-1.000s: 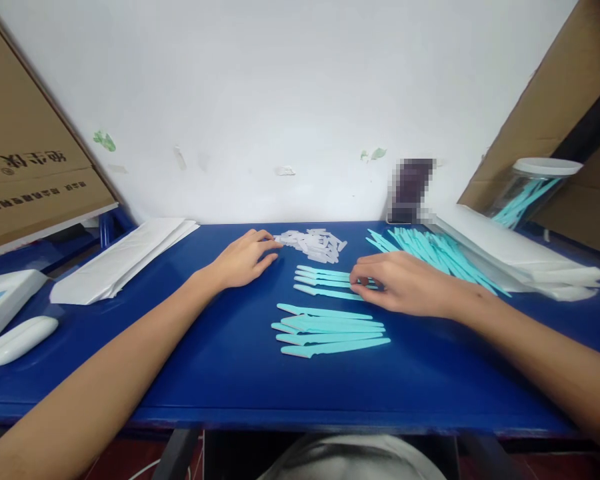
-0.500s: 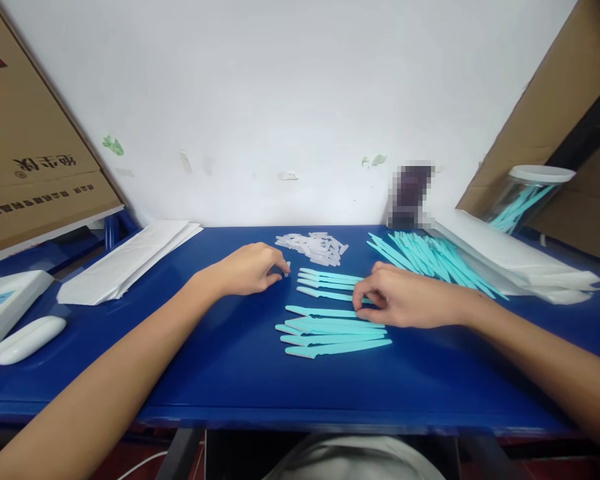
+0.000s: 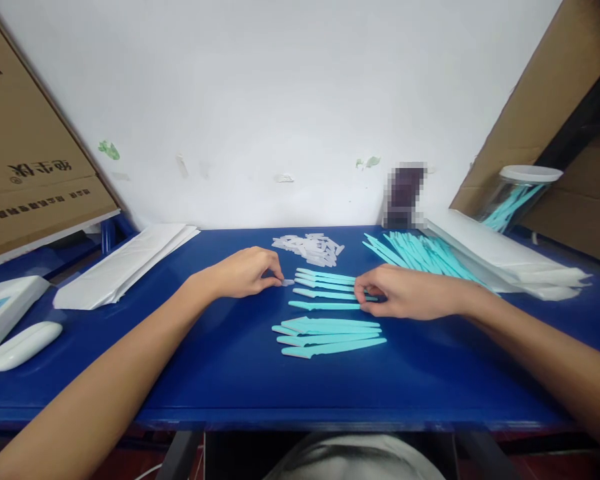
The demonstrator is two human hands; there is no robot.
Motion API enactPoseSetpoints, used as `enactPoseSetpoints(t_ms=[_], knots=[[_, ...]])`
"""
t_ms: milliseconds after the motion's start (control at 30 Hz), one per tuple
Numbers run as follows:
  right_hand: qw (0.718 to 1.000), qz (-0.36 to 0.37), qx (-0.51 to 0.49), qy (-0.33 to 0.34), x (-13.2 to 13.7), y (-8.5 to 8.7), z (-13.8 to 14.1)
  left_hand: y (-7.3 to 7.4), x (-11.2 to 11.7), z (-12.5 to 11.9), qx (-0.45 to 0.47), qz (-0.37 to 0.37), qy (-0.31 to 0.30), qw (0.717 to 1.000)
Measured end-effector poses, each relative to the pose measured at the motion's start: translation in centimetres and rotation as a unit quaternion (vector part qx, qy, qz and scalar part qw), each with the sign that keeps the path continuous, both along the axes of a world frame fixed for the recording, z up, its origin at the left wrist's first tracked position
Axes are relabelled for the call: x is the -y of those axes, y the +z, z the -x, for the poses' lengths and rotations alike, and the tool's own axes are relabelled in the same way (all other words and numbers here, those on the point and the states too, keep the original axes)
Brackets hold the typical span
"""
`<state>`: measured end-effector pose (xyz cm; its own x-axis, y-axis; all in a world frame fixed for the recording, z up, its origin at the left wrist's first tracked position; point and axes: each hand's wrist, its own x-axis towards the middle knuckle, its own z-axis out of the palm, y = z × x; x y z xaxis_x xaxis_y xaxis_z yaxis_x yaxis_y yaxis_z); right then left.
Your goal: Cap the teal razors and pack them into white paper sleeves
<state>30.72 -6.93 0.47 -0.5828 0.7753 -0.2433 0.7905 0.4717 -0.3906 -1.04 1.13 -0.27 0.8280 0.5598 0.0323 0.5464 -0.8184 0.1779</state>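
Note:
My left hand (image 3: 245, 272) rests on the blue table (image 3: 220, 360) and pinches a small white cap (image 3: 287, 283) between thumb and fingertips. My right hand (image 3: 405, 292) is curled over the handle end of a teal razor stick (image 3: 325, 306), gripping it flat on the table. Three more teal sticks (image 3: 325, 280) lie in a row just behind it. A neat stack of teal sticks (image 3: 330, 335) lies nearer to me. A heap of white caps (image 3: 311, 245) sits behind my left hand.
A loose pile of teal sticks (image 3: 420, 253) lies at the back right beside white bags (image 3: 505, 257) and a clear jar (image 3: 517, 193). More white bags (image 3: 125, 263) lie at the left, with a white box (image 3: 5, 303), a white case (image 3: 23, 345) and cardboard boxes (image 3: 25, 167).
My left hand drew back from the cap heap with one white cap pinched. My right hand pulled one teal stick out of the row and slid it toward me.

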Motion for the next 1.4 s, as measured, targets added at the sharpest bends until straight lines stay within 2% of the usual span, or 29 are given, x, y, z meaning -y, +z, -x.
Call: enactPoseSetpoints(t_ms=[133,233,367,600,867,1033,1167,1400], knots=[[1.0,-0.019,-0.009,0.022,0.0,0.1,-0.5,1.1,0.8,-0.1,-0.017,0.033,0.002,0.999],[1.0,-0.008,-0.013,0.015,0.0,0.2,-0.8,1.4,1.4,-0.1,-0.019,0.089,-0.008,0.996],[0.999,0.02,-0.024,0.017,0.1,0.5,-0.6,1.3,2.0,-0.5,-0.01,0.122,-0.015,0.992],[0.999,0.012,-0.029,0.006,0.2,0.6,-0.4,1.3,2.2,-1.1,0.084,0.126,0.003,0.988],[0.998,0.053,-0.032,-0.003,0.1,0.7,-0.6,0.2,1.5,-1.4,0.086,0.174,0.027,0.981],[0.999,0.022,-0.032,0.007,-0.1,0.7,-0.5,0.2,1.8,-1.5,0.102,0.148,-0.003,0.984],[0.999,0.006,-0.037,0.012,-0.1,0.7,-0.6,0.2,1.7,-1.5,0.097,0.125,-0.008,0.987],[0.999,-0.001,-0.037,0.006,0.0,0.9,-0.5,-0.1,1.5,-1.5,0.082,0.131,0.001,0.988]])
